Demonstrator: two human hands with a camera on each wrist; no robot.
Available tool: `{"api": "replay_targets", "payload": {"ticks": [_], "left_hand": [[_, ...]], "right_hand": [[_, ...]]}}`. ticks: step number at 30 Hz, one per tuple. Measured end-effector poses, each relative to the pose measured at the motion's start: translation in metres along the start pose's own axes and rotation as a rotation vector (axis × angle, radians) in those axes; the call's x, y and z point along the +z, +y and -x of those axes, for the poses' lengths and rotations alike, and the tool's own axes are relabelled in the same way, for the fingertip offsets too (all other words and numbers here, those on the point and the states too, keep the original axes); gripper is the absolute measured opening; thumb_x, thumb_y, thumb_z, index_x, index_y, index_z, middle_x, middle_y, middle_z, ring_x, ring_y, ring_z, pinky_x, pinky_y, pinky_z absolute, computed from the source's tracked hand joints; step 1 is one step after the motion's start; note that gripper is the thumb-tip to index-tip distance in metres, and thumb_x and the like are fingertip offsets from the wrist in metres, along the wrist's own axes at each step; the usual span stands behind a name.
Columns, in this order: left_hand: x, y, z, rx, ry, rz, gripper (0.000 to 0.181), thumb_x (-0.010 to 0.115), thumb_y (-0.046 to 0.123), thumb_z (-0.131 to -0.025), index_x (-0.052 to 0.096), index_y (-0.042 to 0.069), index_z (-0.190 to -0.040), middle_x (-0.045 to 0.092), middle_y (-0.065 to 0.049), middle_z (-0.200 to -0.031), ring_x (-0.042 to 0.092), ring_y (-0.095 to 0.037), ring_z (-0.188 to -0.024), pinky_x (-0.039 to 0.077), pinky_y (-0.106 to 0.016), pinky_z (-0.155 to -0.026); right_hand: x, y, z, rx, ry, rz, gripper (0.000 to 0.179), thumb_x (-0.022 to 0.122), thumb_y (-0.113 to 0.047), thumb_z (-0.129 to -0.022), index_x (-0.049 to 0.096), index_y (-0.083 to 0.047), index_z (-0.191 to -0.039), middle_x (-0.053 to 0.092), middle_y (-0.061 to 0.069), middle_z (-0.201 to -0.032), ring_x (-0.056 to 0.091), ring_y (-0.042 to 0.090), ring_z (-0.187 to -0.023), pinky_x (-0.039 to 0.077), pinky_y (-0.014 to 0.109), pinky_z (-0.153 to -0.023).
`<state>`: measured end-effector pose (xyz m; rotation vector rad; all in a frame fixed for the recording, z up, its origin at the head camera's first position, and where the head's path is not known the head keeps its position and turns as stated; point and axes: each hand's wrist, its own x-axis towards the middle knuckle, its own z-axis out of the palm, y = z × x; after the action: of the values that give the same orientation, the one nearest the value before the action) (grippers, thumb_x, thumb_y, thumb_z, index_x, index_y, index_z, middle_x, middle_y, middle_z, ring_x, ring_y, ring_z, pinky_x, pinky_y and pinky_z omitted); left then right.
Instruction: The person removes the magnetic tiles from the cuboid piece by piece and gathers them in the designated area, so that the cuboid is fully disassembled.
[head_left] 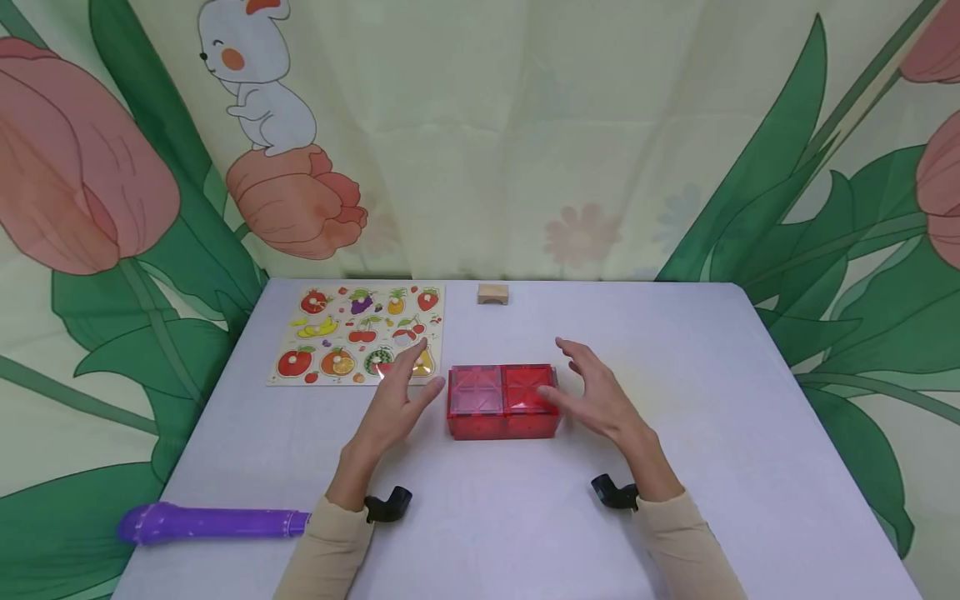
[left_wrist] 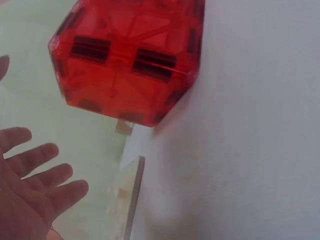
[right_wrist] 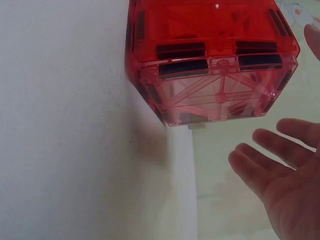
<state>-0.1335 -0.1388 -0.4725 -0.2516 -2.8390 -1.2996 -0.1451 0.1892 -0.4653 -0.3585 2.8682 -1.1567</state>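
From where I stand, the person's left hand (head_left: 397, 402) and right hand (head_left: 600, 396) hover on either side of a red see-through box (head_left: 502, 427), holding nothing. Fingers are loosely extended on both, thumbs well away from the fingers, and the space between the palms is wider than the box. So the box sits between the two hands, on the white table (head_left: 480, 533). The wrist views show a gap between the fingers and the box's ends; from the head view the right thumb overlaps its right-hand top. The top is pinkish toward the left hand and deeper red toward the right.

Left of the left hand and beyond it lies a fruit picture board (head_left: 341, 362), its near corner partly behind those fingers. A small wooden block (head_left: 492, 294) stands beyond both hands; a purple stick (head_left: 213, 523) lies left of the left forearm.
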Motion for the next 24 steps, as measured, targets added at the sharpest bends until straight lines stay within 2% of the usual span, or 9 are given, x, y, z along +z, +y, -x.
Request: {"api": "replay_targets", "payload": {"ticks": [4, 9, 16, 21, 24], "left_hand": [[0.007, -0.003, 0.003, 0.023, -0.040, 0.070, 0.077, 0.065, 0.049, -0.092, 0.032, 0.024, -0.157, 0.035, -0.004, -0.161, 0.037, -0.031, -0.148, 0.043, -0.055, -0.115], [0.016, -0.009, 0.004, 0.067, -0.096, 0.185, 0.084, 0.075, 0.041, -0.086, 0.035, 0.019, -0.156, 0.039, -0.002, -0.159, 0.038, -0.029, -0.147, 0.042, -0.049, -0.115], [0.029, -0.019, 0.001, 0.102, -0.193, 0.306, 0.092, 0.081, 0.035, -0.082, 0.032, 0.015, -0.157, 0.037, 0.000, -0.161, 0.034, -0.025, -0.150, 0.040, -0.044, -0.118], [0.033, -0.020, 0.000, 0.106, -0.209, 0.354, 0.094, 0.083, 0.032, -0.081, 0.032, 0.014, -0.157, 0.040, -0.001, -0.159, 0.038, -0.027, -0.147, 0.042, -0.043, -0.116], [0.034, -0.019, -0.002, 0.088, -0.213, 0.390, 0.095, 0.084, 0.032, -0.080, 0.032, 0.015, -0.157, 0.041, -0.003, -0.158, 0.040, -0.030, -0.146, 0.043, -0.044, -0.115]], "right_hand": [[0.004, 0.004, 0.003, -0.038, -0.048, -0.091, 0.090, 0.076, -0.052, -0.081, 0.034, -0.022, -0.156, 0.042, 0.007, -0.155, 0.046, 0.033, -0.139, 0.052, 0.054, -0.104], [0.007, 0.007, 0.004, -0.073, -0.076, -0.118, 0.090, 0.079, -0.048, -0.080, 0.039, -0.016, -0.153, 0.048, 0.008, -0.150, 0.049, 0.032, -0.138, 0.053, 0.053, -0.104], [0.011, 0.014, 0.006, -0.097, -0.114, -0.152, 0.087, 0.082, -0.040, -0.078, 0.042, -0.012, -0.151, 0.050, 0.009, -0.148, 0.052, 0.034, -0.134, 0.054, 0.051, -0.103], [0.012, 0.019, 0.004, -0.093, -0.136, -0.206, 0.091, 0.083, -0.041, -0.077, 0.041, -0.011, -0.152, 0.048, 0.010, -0.151, 0.048, 0.034, -0.138, 0.052, 0.052, -0.105], [0.013, 0.022, 0.001, -0.079, -0.151, -0.246, 0.092, 0.084, -0.040, -0.077, 0.039, -0.013, -0.153, 0.046, 0.009, -0.152, 0.045, 0.033, -0.141, 0.052, 0.052, -0.106]]}}
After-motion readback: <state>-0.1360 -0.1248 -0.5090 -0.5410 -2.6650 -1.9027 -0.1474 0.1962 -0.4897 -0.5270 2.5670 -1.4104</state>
